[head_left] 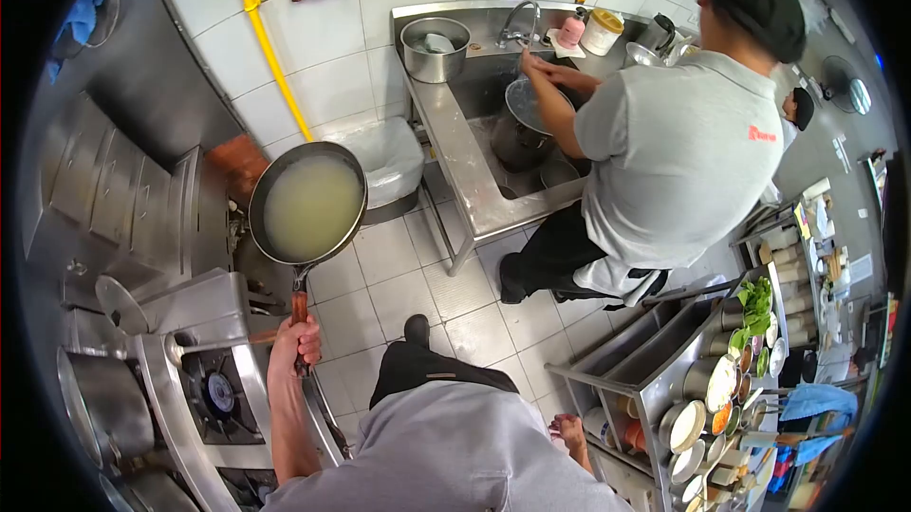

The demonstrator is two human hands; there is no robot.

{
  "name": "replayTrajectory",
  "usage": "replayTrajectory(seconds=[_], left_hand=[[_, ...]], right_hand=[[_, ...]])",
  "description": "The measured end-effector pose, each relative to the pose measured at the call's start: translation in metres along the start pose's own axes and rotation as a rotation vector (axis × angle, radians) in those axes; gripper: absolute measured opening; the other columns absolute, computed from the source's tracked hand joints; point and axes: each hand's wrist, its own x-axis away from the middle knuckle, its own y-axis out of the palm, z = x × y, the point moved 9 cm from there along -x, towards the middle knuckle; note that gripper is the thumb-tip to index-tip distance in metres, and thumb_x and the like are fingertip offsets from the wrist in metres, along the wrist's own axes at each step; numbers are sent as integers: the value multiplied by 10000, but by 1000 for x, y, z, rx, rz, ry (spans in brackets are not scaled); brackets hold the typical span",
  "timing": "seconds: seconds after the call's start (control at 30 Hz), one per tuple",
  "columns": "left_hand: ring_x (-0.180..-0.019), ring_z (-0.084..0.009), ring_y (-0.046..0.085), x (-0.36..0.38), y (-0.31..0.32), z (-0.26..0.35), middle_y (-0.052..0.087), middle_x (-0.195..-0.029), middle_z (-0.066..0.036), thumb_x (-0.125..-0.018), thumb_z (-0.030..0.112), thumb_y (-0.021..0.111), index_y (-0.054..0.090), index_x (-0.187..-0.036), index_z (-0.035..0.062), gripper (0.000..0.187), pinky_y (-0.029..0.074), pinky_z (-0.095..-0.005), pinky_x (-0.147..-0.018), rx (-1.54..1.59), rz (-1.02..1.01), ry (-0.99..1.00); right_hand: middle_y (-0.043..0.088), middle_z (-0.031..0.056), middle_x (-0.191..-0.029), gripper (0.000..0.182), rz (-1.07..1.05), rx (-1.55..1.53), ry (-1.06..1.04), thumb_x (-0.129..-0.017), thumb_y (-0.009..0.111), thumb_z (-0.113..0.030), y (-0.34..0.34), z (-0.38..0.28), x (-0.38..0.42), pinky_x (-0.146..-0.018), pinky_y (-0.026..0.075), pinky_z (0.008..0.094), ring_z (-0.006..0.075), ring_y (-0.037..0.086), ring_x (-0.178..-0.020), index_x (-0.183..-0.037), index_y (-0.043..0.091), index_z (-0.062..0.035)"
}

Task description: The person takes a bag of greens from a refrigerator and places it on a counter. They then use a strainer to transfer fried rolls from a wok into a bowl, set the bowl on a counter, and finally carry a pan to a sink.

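My left hand (296, 346) is wrapped around the wooden handle of a frying pan (353, 166), out in front on the left. Cloudy, pale yellow liquid fills much of the pan, which is held roughly level above the floor. Part of the white-lined bin (397, 156) shows behind the pan's right side. Low at my right side, my right hand (569, 431) is curled closed with nothing visible in it, near the metal prep counter (607, 384).
Ahead, a co-worker (678, 151) leans over a steel sink (474, 199) with a tall pot (517, 137), hands under the tap. A gas stove (213, 393) stands left. Food containers (683, 427) line the counter on the right. Tiled floor (399, 275) lies between.
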Motion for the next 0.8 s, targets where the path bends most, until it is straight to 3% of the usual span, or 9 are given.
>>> replayTrajectory(seconds=[0.13, 0.3, 0.33, 0.4, 0.43, 0.57, 0.63, 0.8], left_hand=[[-369, -42, 341, -37, -1, 35, 364, -540, 51, -761, 22, 566, 470, -817, 101, 137, 291, -213, -305, -108, 3, 0], [-364, -43, 341, -71, 14, 65, 368, -541, 48, -761, 30, 564, 466, -813, 101, 132, 285, -217, -305, -143, -36, -26], [-363, -43, 341, -75, 21, 70, 370, -542, 47, -760, 31, 564, 464, -814, 100, 133, 284, -216, -304, -151, -45, -28], [-359, -45, 344, -84, 35, 79, 372, -542, 44, -754, 33, 565, 462, -821, 96, 138, 285, -218, -302, -189, -46, -37], [-357, -45, 346, -87, 43, 83, 373, -543, 43, -750, 33, 566, 461, -825, 93, 142, 286, -219, -300, -207, -44, -39], [-349, -50, 348, -99, 81, 98, 368, -537, 36, -741, 31, 568, 456, -833, 84, 154, 290, -221, -296, -301, -88, -52], [-345, -52, 347, -104, 98, 100, 365, -531, 33, -738, 30, 572, 453, -832, 80, 159, 292, -222, -294, -315, -95, -81], [-336, -54, 334, -119, 153, 91, 359, -514, 29, -733, 26, 576, 450, -827, 72, 164, 279, -225, -286, -342, -113, -136]], right_hand=[[617, 76, -762, 166, 24, 37, -29, -869, 484, -152, 48, -49, -7, -539, 519, 332, 192, 632, -678, -913, 577, -21], [605, 59, -725, 157, 97, 213, -112, -869, 508, -158, 79, -102, -13, -508, 499, 298, 162, 623, -652, -876, 572, -15], [609, 51, -752, 144, 76, 225, -151, -860, 529, -168, 82, -114, -17, -559, 504, 317, 171, 623, -695, -890, 568, -32], [601, 41, -728, 115, 121, 330, -205, -874, 528, -145, 84, -149, -23, -530, 491, 290, 155, 622, -681, -861, 556, -34], [596, 36, -715, 123, 99, 323, -388, -882, 532, -153, 78, -157, -38, -518, 485, 280, 143, 621, -678, -847, 550, -36], [545, 5, -711, 216, 189, 247, -509, -889, 583, -251, 85, -248, -35, -551, 427, 247, 85, 507, -633, -872, 536, -41], [576, 36, -735, 220, 181, 164, -518, -889, 567, -219, 94, -296, -31, -589, 450, 256, 117, 581, -675, -881, 535, -2], [574, 32, -739, 213, 185, 253, -583, -899, 551, -203, 106, -409, -55, -616, 447, 251, 113, 572, -690, -904, 536, 10]])
